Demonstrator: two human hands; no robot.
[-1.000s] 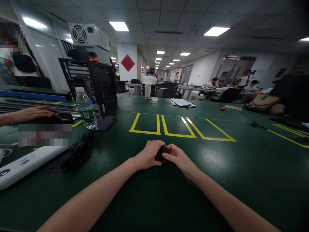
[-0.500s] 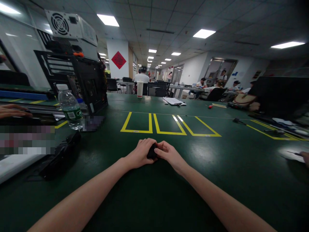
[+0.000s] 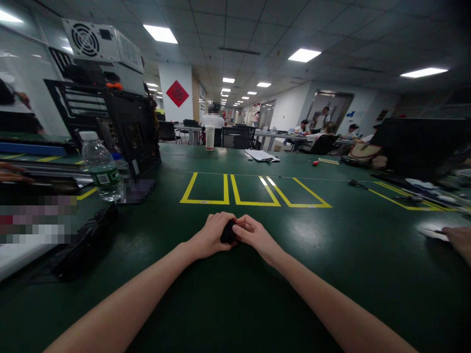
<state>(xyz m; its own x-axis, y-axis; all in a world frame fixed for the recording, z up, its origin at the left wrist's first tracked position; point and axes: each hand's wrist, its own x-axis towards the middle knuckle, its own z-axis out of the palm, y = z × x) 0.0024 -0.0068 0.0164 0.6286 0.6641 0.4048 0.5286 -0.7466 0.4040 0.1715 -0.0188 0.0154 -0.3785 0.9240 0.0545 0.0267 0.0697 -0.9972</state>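
A small black object (image 3: 228,232), too dark and covered for its kind to be made out, is held between my two hands above the green table (image 3: 235,299). My left hand (image 3: 212,234) is closed around its left side, thumb below and fingers over the top. From the right, my right hand (image 3: 254,236) pinches its edge with thumb and fingertips. Just beyond the hands, yellow tape outlines (image 3: 253,203) mark the tabletop.
At left stand a water bottle (image 3: 101,169), an open computer case (image 3: 128,127) and a black strap-like item (image 3: 84,242). A white cup (image 3: 209,138) and a clipboard (image 3: 262,156) lie farther back. Another person's hand (image 3: 458,240) is at the right edge, near a white object (image 3: 434,231).
The view has shifted slightly, so most things sit a little farther left. Both hands keep the black object in nearly the same grip. The other person's hand at right shows more.
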